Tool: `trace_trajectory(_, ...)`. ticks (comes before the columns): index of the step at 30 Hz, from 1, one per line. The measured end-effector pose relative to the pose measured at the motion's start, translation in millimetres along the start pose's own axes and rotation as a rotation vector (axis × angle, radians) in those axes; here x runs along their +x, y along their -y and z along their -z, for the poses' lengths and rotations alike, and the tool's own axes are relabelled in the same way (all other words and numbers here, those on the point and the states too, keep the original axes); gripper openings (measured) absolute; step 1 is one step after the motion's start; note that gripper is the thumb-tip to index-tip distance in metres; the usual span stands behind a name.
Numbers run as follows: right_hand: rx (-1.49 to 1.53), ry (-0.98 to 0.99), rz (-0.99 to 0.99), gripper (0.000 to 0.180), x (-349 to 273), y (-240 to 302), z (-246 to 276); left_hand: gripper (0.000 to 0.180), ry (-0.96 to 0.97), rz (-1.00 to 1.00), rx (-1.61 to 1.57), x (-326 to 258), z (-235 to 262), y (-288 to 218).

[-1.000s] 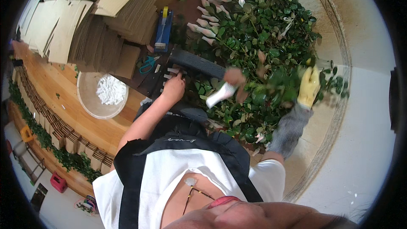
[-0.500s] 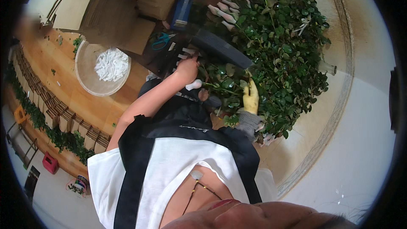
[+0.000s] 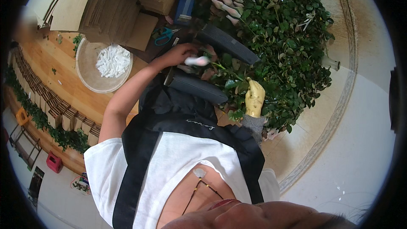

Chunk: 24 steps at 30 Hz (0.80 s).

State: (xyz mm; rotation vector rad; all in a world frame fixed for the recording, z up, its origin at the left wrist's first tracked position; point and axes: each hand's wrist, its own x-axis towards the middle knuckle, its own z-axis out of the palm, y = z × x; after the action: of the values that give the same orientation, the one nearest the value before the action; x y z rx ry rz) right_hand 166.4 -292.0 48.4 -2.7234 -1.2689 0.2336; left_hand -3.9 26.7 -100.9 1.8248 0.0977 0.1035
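Observation:
Bare and curled, my left hand [image 3: 183, 54] is at the dark work surface, beside a pale pink rosebud in a white sleeve [image 3: 198, 61]; what its fingertips pinch, if anything, I cannot make out. The bud lies between two dark padded blocks, the far one [image 3: 228, 42] and the near one [image 3: 197, 88]. From it a green leafy stem [image 3: 232, 73] runs right to my right hand [image 3: 255, 97], which wears a yellow glove and is closed on the stem. Other rose heads partly show between the blocks, blurred.
A large heap of leafy roses [image 3: 292, 51] fills the right, with sleeved buds [image 3: 227, 8] at its far edge. Cardboard stacks [image 3: 110, 12], blue-handled scissors [image 3: 165, 36] and a blue tape dispenser [image 3: 186, 4] lie beyond. A round tub [image 3: 85, 76] of white sleeves stands left.
My left hand has drawn back up and left from the buds. My gloved right hand has closed on the stem, its fingers bent now. The sleeved bud has moved up, exposing the near block.

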Motion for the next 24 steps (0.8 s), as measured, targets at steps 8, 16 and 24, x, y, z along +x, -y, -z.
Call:
trace_trajectory(8,-0.043,-0.047,-0.059,0.028,1,3,-43,0.032,0.025,-0.299,0.615,11,0,-15)
trace_trajectory(16,-0.077,-0.134,-0.040,0.025,24,12,-29,0.024,-0.007,-0.081,0.795,4,-18,-14)
trace_trajectory(24,0.100,0.001,-0.249,0.029,31,-12,-61,0.030,-0.064,-0.020,0.663,1,-17,-11)
